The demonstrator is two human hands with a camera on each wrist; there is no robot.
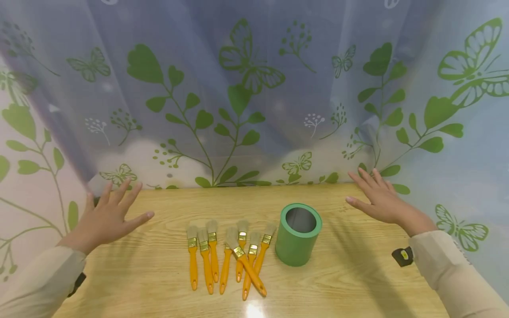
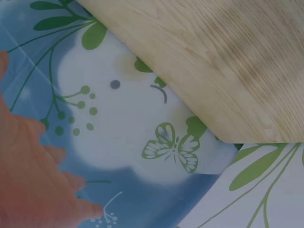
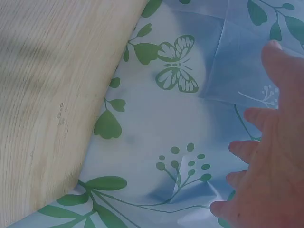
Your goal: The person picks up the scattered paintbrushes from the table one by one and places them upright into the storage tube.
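Note:
Both hands hover with fingers spread, holding nothing. The left hand [image 1: 108,217] is over the table's left side, and the left wrist view shows its fingers [image 2: 47,175] before the curtain. Over the right side is the right hand [image 1: 377,199], its fingers also at the edge of the right wrist view [image 3: 266,156]. Between the hands, several paintbrushes [image 1: 193,265] with orange handles, gold ferrules and pale bristles lie on the table, bristles pointing away. One brush [image 1: 251,273] lies slanted across others. Right of them stands an open green can [image 1: 295,247] with a grey inside, nearest the right hand.
The wood-grain table [image 1: 159,274] ends at a curtain [image 1: 254,132] printed with green leaves and butterflies, which hangs behind it and along both sides. A black strap piece [image 1: 403,256] shows by the right sleeve [image 1: 445,260].

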